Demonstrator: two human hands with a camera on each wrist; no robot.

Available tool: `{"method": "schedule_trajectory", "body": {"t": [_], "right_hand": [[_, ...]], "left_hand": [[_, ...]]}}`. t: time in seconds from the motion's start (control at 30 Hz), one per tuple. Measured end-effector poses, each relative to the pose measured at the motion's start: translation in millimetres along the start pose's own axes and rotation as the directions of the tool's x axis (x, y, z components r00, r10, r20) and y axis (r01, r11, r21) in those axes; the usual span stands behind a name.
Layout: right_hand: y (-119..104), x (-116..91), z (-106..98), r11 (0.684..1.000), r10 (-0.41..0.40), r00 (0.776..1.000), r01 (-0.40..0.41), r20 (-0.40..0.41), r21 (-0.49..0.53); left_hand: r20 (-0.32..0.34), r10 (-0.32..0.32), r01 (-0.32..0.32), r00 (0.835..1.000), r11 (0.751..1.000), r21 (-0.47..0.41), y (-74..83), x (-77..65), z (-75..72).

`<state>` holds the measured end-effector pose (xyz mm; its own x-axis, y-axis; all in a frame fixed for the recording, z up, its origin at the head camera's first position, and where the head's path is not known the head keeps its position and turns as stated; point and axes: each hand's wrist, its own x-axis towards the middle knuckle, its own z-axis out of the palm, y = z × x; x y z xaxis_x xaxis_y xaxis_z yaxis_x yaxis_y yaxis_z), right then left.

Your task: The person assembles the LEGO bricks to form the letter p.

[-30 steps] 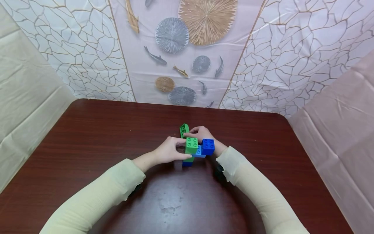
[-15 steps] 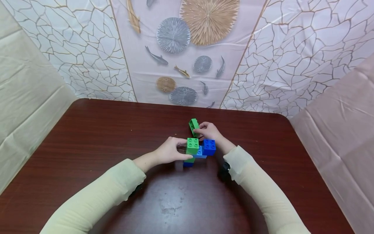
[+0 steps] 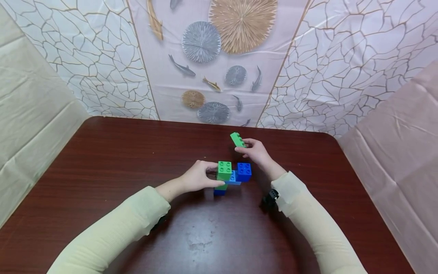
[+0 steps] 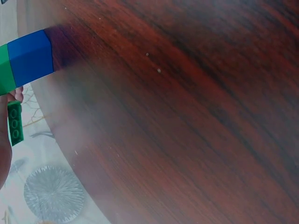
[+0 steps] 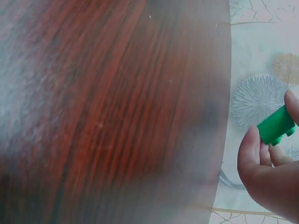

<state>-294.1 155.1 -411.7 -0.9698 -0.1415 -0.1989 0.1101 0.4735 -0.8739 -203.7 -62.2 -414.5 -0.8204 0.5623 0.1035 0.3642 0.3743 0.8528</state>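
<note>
A small stack of toy building blocks stands mid-table: a light green block [image 3: 224,171] on top, a light blue block [image 3: 233,179] jutting right with a dark blue block [image 3: 244,172] on it, and a dark blue block [image 4: 32,57] at the bottom. My left hand [image 3: 197,177] grips the stack from the left, thumb in front and fingers behind. Behind and to the right of the stack, my right hand [image 3: 256,150] pinches a long green building block [image 3: 237,139] between thumb and fingers, tilted and apart from the stack. The same green block [image 5: 276,126] shows in the right wrist view.
The dark brown wooden table [image 3: 137,152] has rounded far corners. Patterned fabric [image 3: 205,76] hangs close behind its far edge, and plain pale cloth [image 3: 34,114] flanks the sides. A black device [image 3: 271,198] sits at the right wrist.
The right hand has moved right and away from the stack, carrying the long green block and turning it from underside to studs sideways. The left hand and the stack have stayed in place.
</note>
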Motion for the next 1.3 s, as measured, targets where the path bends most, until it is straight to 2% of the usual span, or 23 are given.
{"method": "schedule_trajectory", "body": {"t": [0.33, 0.67, 0.9, 1.13, 1.3], "right_hand": [[0.4, -8.8, -12.5, 0.999, -0.039, 0.998, 0.038, -0.052, -0.017], [-14.5, -29.8, -25.9, 0.995, -0.096, 0.995, 0.096, -0.017, -0.017], [-30.0, -48.2, -35.9, 0.989, -0.148, 0.989, 0.148, -0.005, -0.026], [-42.8, -65.4, -41.4, 0.981, -0.188, 0.982, 0.189, 0.016, -0.047], [-47.5, -76.8, -42.3, 0.968, -0.226, 0.972, 0.231, 0.058, -0.099]], "left_hand": [[0.004, -0.008, 0.008, 1.0, 1.0, -0.012, 0.0, -0.5, 0.1], [0.001, -0.005, 0.005, 1.0, 1.0, -0.009, 0.7, -1.9, 0.5], [-0.01, 0.05, -0.05, 0.999, 0.999, 0.02, -3.0, -1.8, 0.6], [-0.013, 0.014, -0.014, 1.0, 1.0, 0.015, -1.6, -1.4, 0.5], [-0.01, 0.021, -0.021, 1.0, 1.0, 0.013, -0.6, -0.7, 1.3]]}}
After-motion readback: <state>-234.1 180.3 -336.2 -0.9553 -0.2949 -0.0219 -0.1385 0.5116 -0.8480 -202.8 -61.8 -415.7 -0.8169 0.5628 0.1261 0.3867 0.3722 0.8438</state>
